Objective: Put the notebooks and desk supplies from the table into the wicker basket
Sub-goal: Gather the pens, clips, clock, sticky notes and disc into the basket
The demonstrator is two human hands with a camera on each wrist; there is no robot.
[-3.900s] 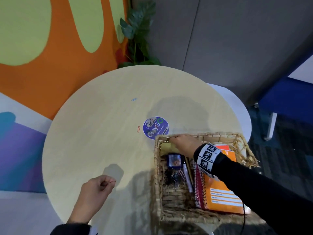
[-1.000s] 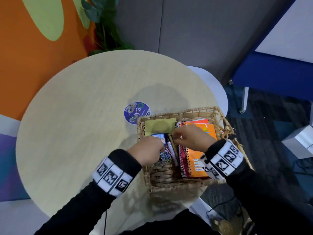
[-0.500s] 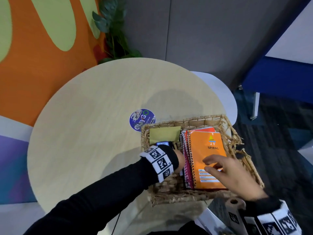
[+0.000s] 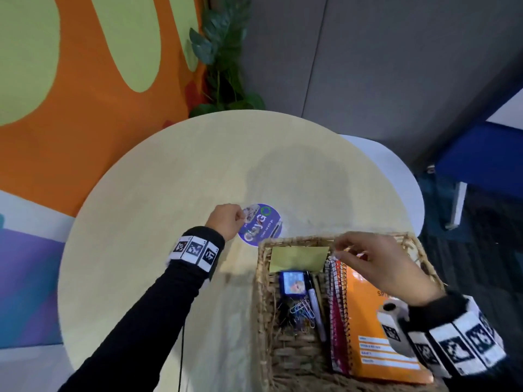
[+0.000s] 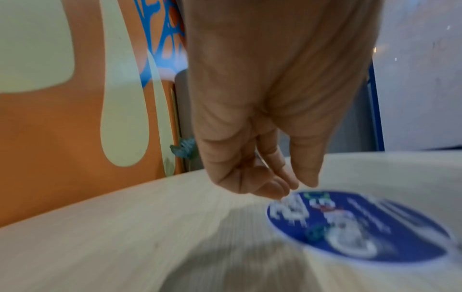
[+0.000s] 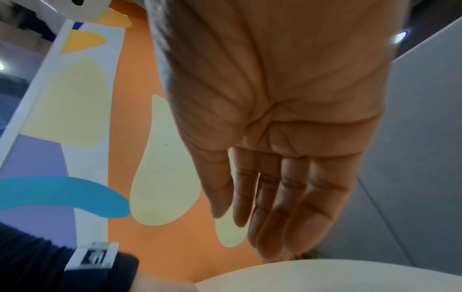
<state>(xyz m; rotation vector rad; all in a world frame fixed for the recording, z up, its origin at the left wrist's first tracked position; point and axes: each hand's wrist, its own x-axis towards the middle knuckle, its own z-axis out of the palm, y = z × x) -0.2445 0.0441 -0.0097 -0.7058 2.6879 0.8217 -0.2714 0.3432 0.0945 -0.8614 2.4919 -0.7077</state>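
Note:
The wicker basket (image 4: 407,239) stands at the table's near right. Inside it lie a yellow sticky pad (image 4: 300,257), a small blue box (image 4: 293,282), a marker (image 4: 315,304), a heap of paper clips (image 4: 301,311) and spiral notebooks, the top one orange (image 4: 376,335). My right hand (image 4: 339,250) (image 6: 250,227) hovers over the basket's far end with straight fingers and holds nothing. My left hand (image 4: 242,219) (image 5: 295,187) is outside the basket, on its left. Its loosely curled fingertips reach the edge of a round blue sticker (image 4: 260,224) (image 5: 362,227) that lies flat on the table.
The round light wooden table (image 4: 155,222) shows only the sticker outside the basket. A white chair (image 4: 396,171) stands behind the table at the right. A potted plant (image 4: 223,52) and an orange wall are at the back.
My left hand has come out of the basket and moved up-left to the blue sticker. My right hand has moved from the orange notebook to the basket's far end.

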